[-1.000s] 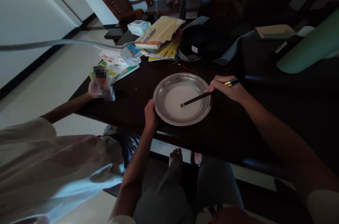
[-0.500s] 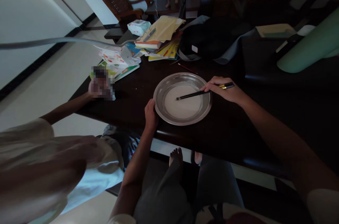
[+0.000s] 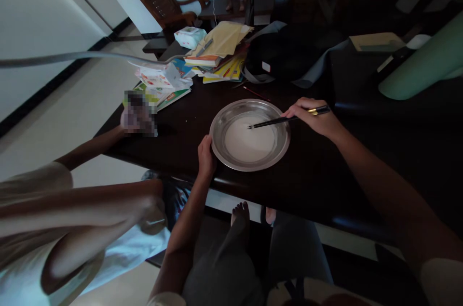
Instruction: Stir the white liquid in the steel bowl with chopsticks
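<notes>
A round metal plate [image 3: 219,125] with white liquid [image 3: 249,139] in it sits near the front edge of a dark wooden table [image 3: 318,171]. My left hand [image 3: 205,157] is closed on the plate's near left rim. My right hand [image 3: 315,117] is wrapped round black chopsticks [image 3: 278,121] with gold ends. Their tips rest in the liquid at the far side of the plate.
Another person in a pale top [image 3: 54,229] stands at the left, one hand [image 3: 139,115] on the table edge. Piled books and papers [image 3: 213,53], a tissue pack [image 3: 189,37] and dark cloth [image 3: 285,55] fill the back. A wooden chair [image 3: 162,2] stands beyond.
The chopstick tips have swept through the liquid, from the plate's middle to the left and then to its far side. The other person's arm at the lower left has shifted.
</notes>
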{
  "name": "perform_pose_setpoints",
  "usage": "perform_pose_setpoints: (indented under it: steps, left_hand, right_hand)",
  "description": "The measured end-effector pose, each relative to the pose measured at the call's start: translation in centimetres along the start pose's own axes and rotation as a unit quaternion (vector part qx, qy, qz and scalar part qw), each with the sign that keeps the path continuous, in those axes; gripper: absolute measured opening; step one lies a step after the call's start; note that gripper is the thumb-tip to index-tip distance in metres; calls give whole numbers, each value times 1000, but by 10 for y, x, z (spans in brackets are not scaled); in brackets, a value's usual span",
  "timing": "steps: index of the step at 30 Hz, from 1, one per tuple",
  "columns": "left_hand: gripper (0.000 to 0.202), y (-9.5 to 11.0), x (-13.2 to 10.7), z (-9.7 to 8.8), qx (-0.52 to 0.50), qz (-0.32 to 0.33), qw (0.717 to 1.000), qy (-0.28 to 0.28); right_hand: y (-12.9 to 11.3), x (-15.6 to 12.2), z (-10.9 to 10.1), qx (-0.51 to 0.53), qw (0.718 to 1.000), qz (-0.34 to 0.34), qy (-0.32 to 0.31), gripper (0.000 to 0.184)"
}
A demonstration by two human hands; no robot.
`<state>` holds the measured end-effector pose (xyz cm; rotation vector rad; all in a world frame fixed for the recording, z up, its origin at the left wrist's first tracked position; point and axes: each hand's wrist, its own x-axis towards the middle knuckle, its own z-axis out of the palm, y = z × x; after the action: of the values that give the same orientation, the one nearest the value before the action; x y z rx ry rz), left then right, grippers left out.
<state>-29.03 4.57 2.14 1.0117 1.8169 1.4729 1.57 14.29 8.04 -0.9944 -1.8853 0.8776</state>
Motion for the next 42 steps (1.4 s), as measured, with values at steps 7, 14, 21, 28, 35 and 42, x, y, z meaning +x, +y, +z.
perform_pose_setpoints:
  steps: [7, 14, 21, 28, 35, 42]
  left_hand:
    - [34, 0, -1, -2, 7, 24, 1000, -10]
    - [33, 1, -1, -2, 9, 28, 999, -14]
    - [33, 0, 0, 0, -15, 6, 1000, 1]
    - [32, 0, 0, 0, -19, 0, 1000, 4]
    - [33, -2, 1, 0, -21, 9, 1000, -2]
    - [32, -1, 0, -2, -4, 29, 999, -12]
  right_hand:
    - [-4, -3, 2, 48, 997, 13, -65, 42]
    - [-1, -1, -3, 29, 1000, -1, 6, 40]
    - [-2, -2, 4, 20, 997, -26, -69, 33]
    - [-1, -1, -2, 54, 998, 7, -13, 48]
    - [0, -2, 3, 14, 999, -15, -27, 28]
    - [-1, -3, 2, 37, 996, -14, -75, 33]
